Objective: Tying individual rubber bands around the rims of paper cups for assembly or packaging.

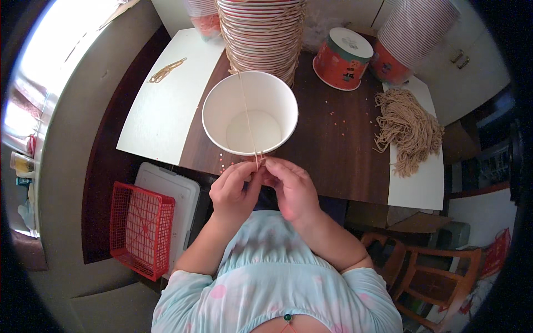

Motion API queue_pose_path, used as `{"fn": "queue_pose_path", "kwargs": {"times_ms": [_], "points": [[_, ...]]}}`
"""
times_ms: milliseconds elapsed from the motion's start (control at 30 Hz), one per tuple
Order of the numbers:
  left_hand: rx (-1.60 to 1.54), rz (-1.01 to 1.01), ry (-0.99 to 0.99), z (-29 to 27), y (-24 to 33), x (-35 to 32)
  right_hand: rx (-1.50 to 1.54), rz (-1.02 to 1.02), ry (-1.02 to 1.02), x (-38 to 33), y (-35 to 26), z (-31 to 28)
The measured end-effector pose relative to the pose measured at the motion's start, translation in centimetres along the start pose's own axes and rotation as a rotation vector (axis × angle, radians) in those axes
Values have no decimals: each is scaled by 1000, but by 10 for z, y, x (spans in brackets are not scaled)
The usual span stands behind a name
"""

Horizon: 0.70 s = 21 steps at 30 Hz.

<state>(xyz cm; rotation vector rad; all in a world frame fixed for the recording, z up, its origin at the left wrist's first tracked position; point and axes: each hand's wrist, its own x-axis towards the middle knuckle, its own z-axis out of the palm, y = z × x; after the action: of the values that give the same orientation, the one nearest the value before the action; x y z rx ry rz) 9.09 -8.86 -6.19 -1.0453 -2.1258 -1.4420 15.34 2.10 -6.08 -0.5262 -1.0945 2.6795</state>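
Observation:
A white paper bucket (283,119) stands at the table's near edge, its round mouth facing up toward me. A thin tan cord (249,119) stretches across that mouth, from the far rim to the near rim. Just in front of the near rim, my left hand (236,186) is closed, its fingertips pinching the cord. My right hand (292,186) is closed beside it, pinching the cord at the same spot. The two hands' fingertips almost touch, and short cord ends poke up between them. How the cord loops there is hidden by the fingers.
Behind the bucket rises a tall stack of paper buckets (261,39) with cords hanging on it. A red bucket (341,64) sits upside down near a plastic-wrapped stack (419,36). Tan cords (408,130) lie heaped at right, a few (166,70) at left. A red basket (141,230) is lower left.

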Motion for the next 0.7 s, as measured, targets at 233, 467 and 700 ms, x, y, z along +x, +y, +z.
{"fn": "queue_pose_path", "kwargs": {"times_ms": [233, 467, 700], "points": [[87, 205, -43, -5, -4, 8, -81, -47, 25, -1, -4, 1], [-127, -2, -57, -6, -2, 3, 209, 114, -52, 16, 4, -14], [-197, -104, -77, -8, -4, 8, -124, -4, 0, 12, -9, -17]]}}
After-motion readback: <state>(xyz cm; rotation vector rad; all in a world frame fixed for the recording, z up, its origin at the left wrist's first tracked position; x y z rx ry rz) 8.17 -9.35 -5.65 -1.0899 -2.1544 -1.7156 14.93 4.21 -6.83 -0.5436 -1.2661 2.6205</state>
